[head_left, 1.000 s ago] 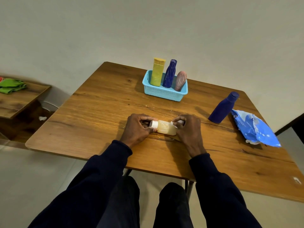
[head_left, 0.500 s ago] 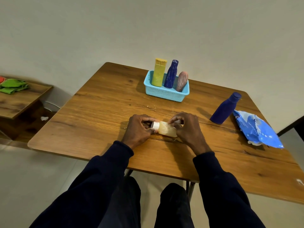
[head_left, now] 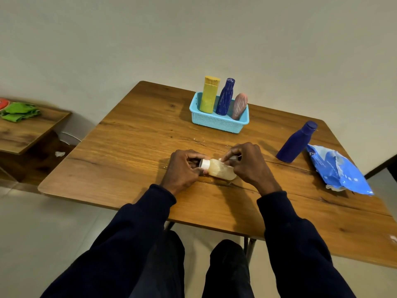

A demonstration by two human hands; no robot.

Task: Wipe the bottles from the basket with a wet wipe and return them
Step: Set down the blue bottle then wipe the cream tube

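A small pale yellow bottle (head_left: 221, 172) with a white cap lies on its side on the wooden table (head_left: 133, 147). My left hand (head_left: 184, 168) grips its cap end. My right hand (head_left: 247, 166) pinches a white wet wipe (head_left: 233, 157) against the bottle's far end; most of the wipe is hidden under my fingers. A light blue basket (head_left: 217, 122) at the back holds a yellow bottle (head_left: 209, 94), a dark blue bottle (head_left: 225, 97) and a pink bottle (head_left: 239, 106).
Another dark blue bottle (head_left: 296, 143) stands at the right, beside a blue wet-wipe pack (head_left: 337, 168). A low wooden side table (head_left: 25, 132) with green cloths (head_left: 19, 111) is at the left. My knees are under the table's near edge.
My right hand's fingers have shifted along the bottle's top with the wipe. The bottle stays lying in the same spot, and my left hand keeps its grip.
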